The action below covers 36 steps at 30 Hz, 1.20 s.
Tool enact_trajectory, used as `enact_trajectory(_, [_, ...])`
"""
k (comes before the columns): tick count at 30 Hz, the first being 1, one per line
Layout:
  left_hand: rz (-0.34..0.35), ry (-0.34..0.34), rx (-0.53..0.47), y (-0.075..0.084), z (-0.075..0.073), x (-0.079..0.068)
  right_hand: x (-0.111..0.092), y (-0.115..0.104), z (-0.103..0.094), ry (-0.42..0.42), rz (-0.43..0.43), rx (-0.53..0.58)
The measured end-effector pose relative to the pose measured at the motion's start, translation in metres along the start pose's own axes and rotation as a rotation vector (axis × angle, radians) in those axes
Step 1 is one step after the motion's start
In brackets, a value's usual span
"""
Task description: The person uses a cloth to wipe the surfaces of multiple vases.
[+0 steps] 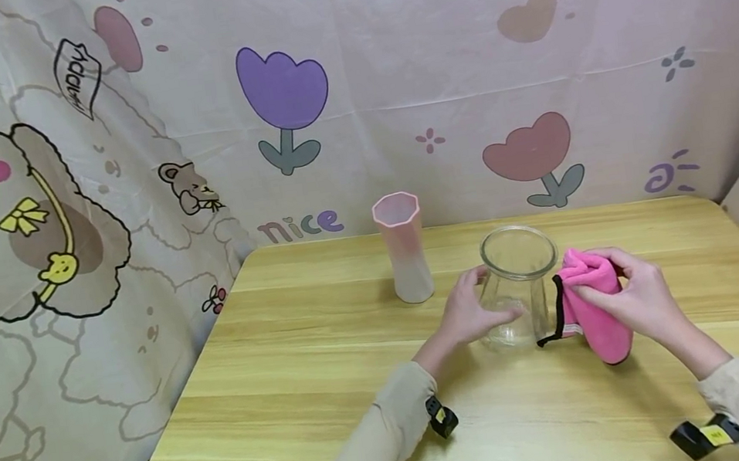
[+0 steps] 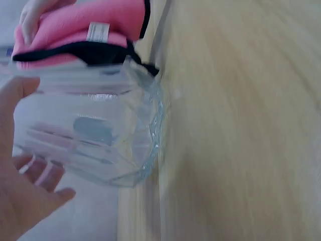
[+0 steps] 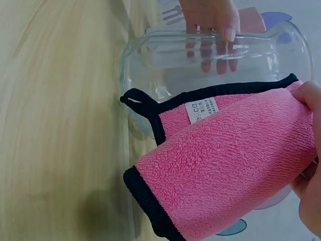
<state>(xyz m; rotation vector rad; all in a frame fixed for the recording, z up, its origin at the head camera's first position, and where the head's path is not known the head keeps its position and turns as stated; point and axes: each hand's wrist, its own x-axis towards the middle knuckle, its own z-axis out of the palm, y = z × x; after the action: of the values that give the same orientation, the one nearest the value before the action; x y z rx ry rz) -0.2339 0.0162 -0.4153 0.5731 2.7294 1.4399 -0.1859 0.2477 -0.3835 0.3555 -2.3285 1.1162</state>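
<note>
A clear glass vase [image 1: 521, 273] with a wide rim and faceted lower part stands upright on the table. My left hand [image 1: 471, 310] holds its left side, thumb in front and fingers behind; those fingers show through the glass in the right wrist view. Close to the vase's right side, my right hand [image 1: 641, 296] pinches a folded pink cleaning cloth [image 3: 235, 155] by its upper part. The cloth has black edging, a black hanging loop [image 3: 140, 102] and a white label [image 3: 201, 109]. In the left wrist view the cloth [image 2: 90, 25] is just beyond the vase [image 2: 100, 130].
A tall pink-and-white faceted vase [image 1: 405, 249] stands on the wooden table [image 1: 289, 366], left of and behind the glass one. A printed cloth backdrop [image 1: 362, 68] hangs along the table's back edge and on both sides. Each forearm wears a small black wrist device [image 1: 442, 417].
</note>
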Motion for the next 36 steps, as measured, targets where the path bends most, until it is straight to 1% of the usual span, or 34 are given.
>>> enact_trajectory(4, [-0.016,-0.101,-0.166,-0.007,-0.007,0.005,-0.003,0.002,-0.001,-0.015,0.016,-0.001])
enact_trajectory(6, [-0.018,-0.141,-0.225,-0.01,-0.01,0.008,-0.004,0.003,-0.001,-0.021,0.023,-0.005])
enact_trajectory(12, [-0.028,-0.231,-0.292,-0.015,-0.02,0.012,-0.005,0.005,0.003,-0.03,0.012,-0.006])
enact_trajectory(17, [-0.044,-0.27,-0.317,-0.016,-0.024,0.013,-0.006,0.006,0.008,-0.05,0.011,0.0])
enact_trajectory(22, [-0.043,-0.265,-0.313,-0.017,-0.023,0.011,-0.006,0.005,0.011,-0.068,0.019,0.009])
enact_trajectory(26, [-0.008,-0.223,-0.321,-0.02,-0.021,0.009,-0.005,0.005,0.011,-0.069,0.02,0.008])
enact_trajectory(30, [0.029,-0.172,-0.334,-0.022,-0.02,0.007,-0.001,0.002,0.009,-0.04,-0.008,0.005])
enact_trajectory(33, [0.041,-0.145,-0.327,-0.022,-0.021,0.005,0.004,-0.001,0.007,-0.008,-0.028,0.02])
enact_trajectory(36, [0.05,-0.124,-0.317,-0.022,-0.02,0.003,0.01,-0.007,0.005,0.006,-0.036,0.051])
